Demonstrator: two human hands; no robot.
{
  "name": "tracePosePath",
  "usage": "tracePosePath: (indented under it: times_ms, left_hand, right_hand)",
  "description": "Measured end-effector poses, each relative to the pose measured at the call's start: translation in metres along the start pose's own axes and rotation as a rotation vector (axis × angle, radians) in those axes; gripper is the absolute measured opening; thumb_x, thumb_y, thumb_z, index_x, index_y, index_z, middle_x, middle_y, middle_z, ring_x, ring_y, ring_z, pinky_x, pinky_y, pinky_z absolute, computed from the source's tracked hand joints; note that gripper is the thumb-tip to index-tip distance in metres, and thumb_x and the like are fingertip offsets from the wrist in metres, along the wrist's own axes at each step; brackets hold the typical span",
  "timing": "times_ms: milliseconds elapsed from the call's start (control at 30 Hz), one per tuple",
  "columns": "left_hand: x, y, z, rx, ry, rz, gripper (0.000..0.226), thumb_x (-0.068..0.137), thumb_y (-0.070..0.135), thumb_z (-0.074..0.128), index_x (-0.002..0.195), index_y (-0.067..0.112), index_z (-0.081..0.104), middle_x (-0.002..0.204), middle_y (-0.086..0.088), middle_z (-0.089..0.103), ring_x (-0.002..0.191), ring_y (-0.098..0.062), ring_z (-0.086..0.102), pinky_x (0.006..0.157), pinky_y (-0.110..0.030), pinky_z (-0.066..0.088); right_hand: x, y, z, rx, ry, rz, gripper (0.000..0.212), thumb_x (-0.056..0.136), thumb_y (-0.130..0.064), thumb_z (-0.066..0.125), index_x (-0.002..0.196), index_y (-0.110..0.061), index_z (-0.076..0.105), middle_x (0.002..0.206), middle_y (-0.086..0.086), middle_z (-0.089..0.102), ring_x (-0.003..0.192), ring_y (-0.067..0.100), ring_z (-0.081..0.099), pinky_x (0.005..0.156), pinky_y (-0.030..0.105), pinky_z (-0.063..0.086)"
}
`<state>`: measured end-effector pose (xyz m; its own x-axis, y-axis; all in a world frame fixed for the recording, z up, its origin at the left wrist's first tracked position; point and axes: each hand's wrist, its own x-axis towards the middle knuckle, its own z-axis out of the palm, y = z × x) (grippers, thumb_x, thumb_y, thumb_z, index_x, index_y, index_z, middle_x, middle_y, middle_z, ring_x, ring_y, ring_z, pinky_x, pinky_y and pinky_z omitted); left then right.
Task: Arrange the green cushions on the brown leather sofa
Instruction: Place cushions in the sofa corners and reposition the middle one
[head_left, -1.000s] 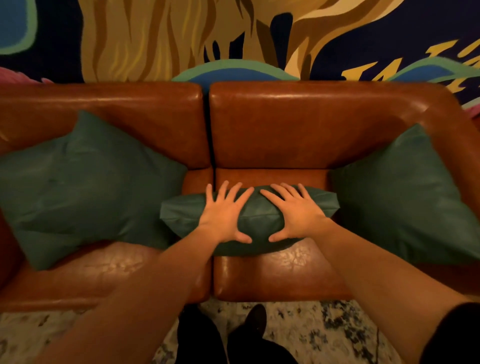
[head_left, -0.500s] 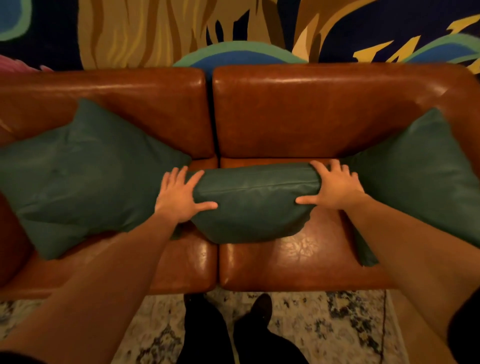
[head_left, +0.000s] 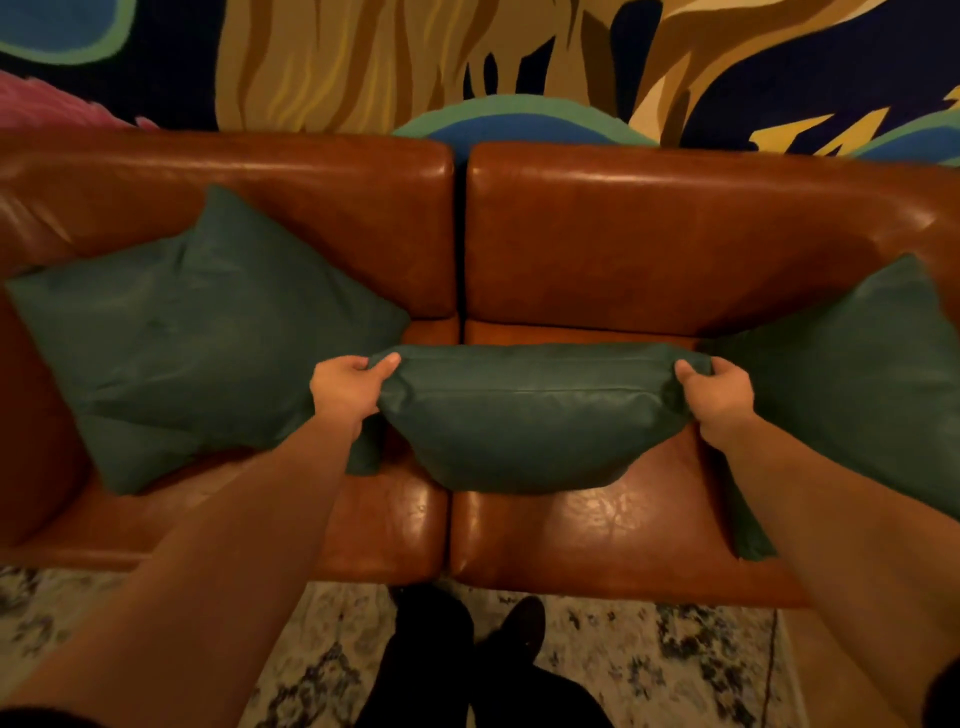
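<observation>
A brown leather sofa (head_left: 649, 249) fills the view. Three green cushions are on it. The middle cushion (head_left: 530, 415) lies across the seat gap, its far edge lifted. My left hand (head_left: 348, 387) pinches its left corner and my right hand (head_left: 714, 395) pinches its right corner. The left cushion (head_left: 197, 338) leans against the left backrest and arm. The right cushion (head_left: 857, 379) leans in the right corner, partly cut by the frame edge and my right forearm.
A painted mural wall (head_left: 363, 67) rises behind the sofa. A patterned rug (head_left: 649, 660) lies in front of it, where my dark shoes (head_left: 519, 623) stand close to the seat's front edge. Bare seat leather (head_left: 597, 525) shows in front of the middle cushion.
My hands went from flat on top of the middle cushion to its two ends, then closed on its corners. The cushion now stands higher on its edge.
</observation>
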<state>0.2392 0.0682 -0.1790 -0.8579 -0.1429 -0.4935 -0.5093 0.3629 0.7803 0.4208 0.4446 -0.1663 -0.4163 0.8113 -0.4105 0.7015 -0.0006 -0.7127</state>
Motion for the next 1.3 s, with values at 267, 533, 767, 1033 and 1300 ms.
tracePosePath:
  times_ms: [267, 533, 767, 1033, 1300]
  left_hand:
    - [0.019, 0.019, 0.005, -0.281, -0.201, -0.067, 0.014, 0.092, 0.028, 0.071, 0.100, 0.016, 0.069, 0.095, 0.004, 0.072, 0.079, -0.004, 0.068, 0.072, -0.022, 0.052]
    - [0.029, 0.015, 0.019, -0.409, -0.325, -0.176, 0.020, 0.100, 0.036, 0.059, 0.109, 0.021, 0.069, 0.102, 0.004, 0.074, 0.094, -0.011, 0.068, 0.086, -0.033, 0.054]
    - [0.075, 0.058, 0.030, -0.173, -0.223, -0.125, 0.021, 0.100, 0.036, 0.057, 0.084, 0.023, 0.062, 0.092, 0.002, 0.066, 0.095, -0.022, 0.062, 0.088, -0.045, 0.054]
    - [0.138, 0.112, 0.057, -0.007, -0.160, -0.047, 0.018, 0.096, 0.033, 0.061, 0.089, 0.017, 0.064, 0.118, -0.011, 0.067, 0.108, -0.031, 0.064, 0.086, -0.057, 0.058]
    - [0.191, 0.160, 0.097, 0.062, -0.104, -0.020, 0.012, 0.097, 0.029, 0.063, 0.096, 0.016, 0.063, 0.113, -0.009, 0.065, 0.098, -0.027, 0.062, 0.073, -0.046, 0.058]
  right_hand:
    - [0.005, -0.031, 0.004, 0.197, -0.022, 0.148, 0.040, 0.098, -0.028, 0.068, 0.131, -0.004, 0.066, 0.125, 0.015, 0.070, 0.115, 0.032, 0.067, 0.100, 0.046, 0.054]
    - [-0.001, -0.041, 0.023, 0.259, 0.026, 0.119, 0.050, 0.111, -0.041, 0.034, 0.142, -0.010, 0.057, 0.122, 0.007, 0.061, 0.109, 0.023, 0.058, 0.093, 0.039, 0.047]
    - [0.032, -0.069, 0.023, -0.059, 0.123, -0.024, 0.039, 0.111, -0.037, 0.035, 0.094, -0.012, 0.059, 0.091, 0.008, 0.058, 0.094, 0.027, 0.055, 0.083, 0.041, 0.041]
    - [0.102, -0.110, 0.042, -0.149, 0.060, -0.003, 0.047, 0.110, -0.033, 0.040, 0.119, 0.005, 0.067, 0.098, 0.016, 0.060, 0.104, 0.045, 0.066, 0.096, 0.061, 0.054]
    - [0.155, -0.147, 0.054, -0.070, 0.023, -0.004, 0.042, 0.108, -0.031, 0.046, 0.129, -0.001, 0.067, 0.128, 0.020, 0.065, 0.095, 0.034, 0.067, 0.089, 0.054, 0.060]
